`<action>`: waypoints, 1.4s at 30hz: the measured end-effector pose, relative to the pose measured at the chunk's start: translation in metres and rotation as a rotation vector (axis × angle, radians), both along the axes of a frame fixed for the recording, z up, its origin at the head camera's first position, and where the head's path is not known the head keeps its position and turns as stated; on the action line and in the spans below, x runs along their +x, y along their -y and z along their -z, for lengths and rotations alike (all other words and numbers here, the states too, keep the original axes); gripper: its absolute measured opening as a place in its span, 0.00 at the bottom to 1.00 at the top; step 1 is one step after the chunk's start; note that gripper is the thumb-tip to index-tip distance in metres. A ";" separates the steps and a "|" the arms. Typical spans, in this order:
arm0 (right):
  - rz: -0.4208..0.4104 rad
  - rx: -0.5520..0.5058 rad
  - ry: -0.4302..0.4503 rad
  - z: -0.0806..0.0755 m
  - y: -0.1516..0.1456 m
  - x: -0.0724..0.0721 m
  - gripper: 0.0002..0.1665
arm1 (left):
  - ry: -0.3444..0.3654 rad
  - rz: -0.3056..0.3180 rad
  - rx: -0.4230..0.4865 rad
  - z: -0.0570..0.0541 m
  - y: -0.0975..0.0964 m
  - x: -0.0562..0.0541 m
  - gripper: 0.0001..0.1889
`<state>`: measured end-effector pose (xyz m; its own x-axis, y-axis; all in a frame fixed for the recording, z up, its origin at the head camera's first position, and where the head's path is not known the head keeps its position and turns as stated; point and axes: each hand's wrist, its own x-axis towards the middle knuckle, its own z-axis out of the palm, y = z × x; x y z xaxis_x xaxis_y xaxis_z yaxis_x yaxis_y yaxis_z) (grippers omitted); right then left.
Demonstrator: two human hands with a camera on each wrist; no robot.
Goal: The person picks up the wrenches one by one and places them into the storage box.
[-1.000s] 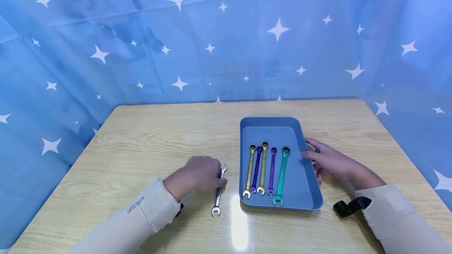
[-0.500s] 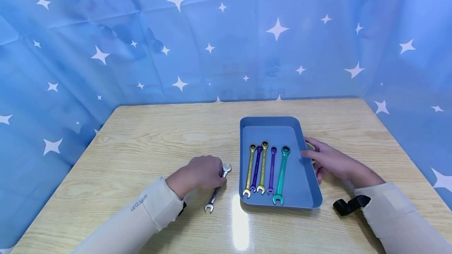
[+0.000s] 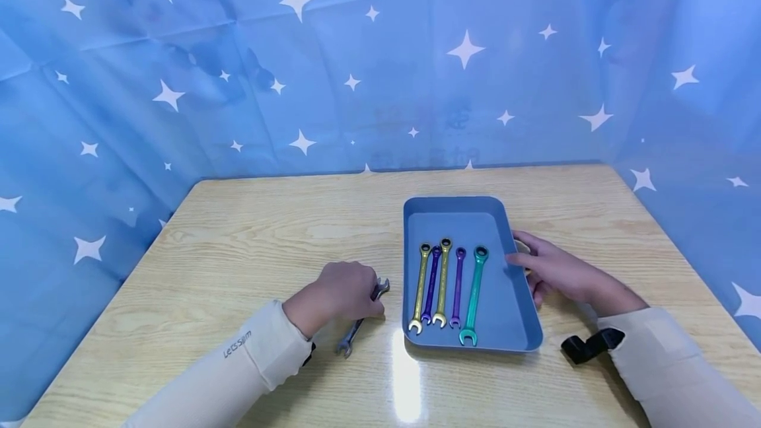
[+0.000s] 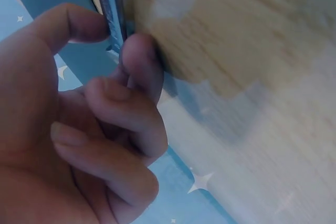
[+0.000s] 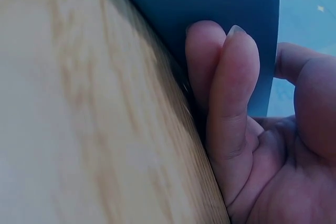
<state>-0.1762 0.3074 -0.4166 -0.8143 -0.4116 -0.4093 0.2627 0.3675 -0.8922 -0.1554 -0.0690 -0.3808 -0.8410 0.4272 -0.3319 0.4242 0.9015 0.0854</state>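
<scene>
In the head view my left hand (image 3: 345, 290) pinches a silver wrench (image 3: 344, 347) by the middle of its shaft, left of a blue-grey tray (image 3: 508, 322). The wrench slants, its open ends showing above and below the hand. The left wrist view shows thumb and forefinger on the wrench shaft (image 4: 113, 11), the other fingers curled. My right hand (image 3: 559, 271) grips the tray's right wall, thumb over the rim and fingers outside, as the right wrist view of the tray wall (image 5: 157, 3) also shows. Inside the tray lie two gold wrenches (image 3: 421, 289), two purple wrenches (image 3: 458, 288) and a green wrench (image 3: 474, 296).
The wooden table (image 3: 267, 216) carries the tray right of its middle. A blue curtain with white stars (image 3: 380, 84) hangs behind and beside the table. A black strap piece (image 3: 588, 347) sticks out at the right cuff.
The silver wrench has turned in my left hand, its lower end swinging left and its upper end right. The right hand and the tray stay where they were.
</scene>
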 end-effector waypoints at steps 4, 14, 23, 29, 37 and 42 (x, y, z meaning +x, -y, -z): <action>0.001 -0.001 -0.001 0.000 0.001 0.000 0.47 | -0.002 0.004 0.018 -0.002 0.001 0.001 0.27; 0.002 0.012 -0.002 -0.002 0.002 -0.002 0.48 | 0.071 -0.035 0.128 -0.007 0.007 0.002 0.22; 0.000 0.007 -0.008 0.000 -0.004 0.002 0.49 | 0.201 -0.067 0.195 -0.009 0.008 0.002 0.14; -0.006 0.002 -0.013 0.001 -0.003 0.003 0.48 | 0.206 -0.075 0.202 -0.010 0.010 0.004 0.12; -0.017 -0.002 -0.002 0.002 0.000 0.000 0.48 | 0.220 -0.103 0.232 -0.007 0.016 0.005 0.12; -0.021 -0.003 -0.005 0.001 0.001 0.000 0.48 | 0.240 -0.123 0.258 -0.007 0.018 0.006 0.12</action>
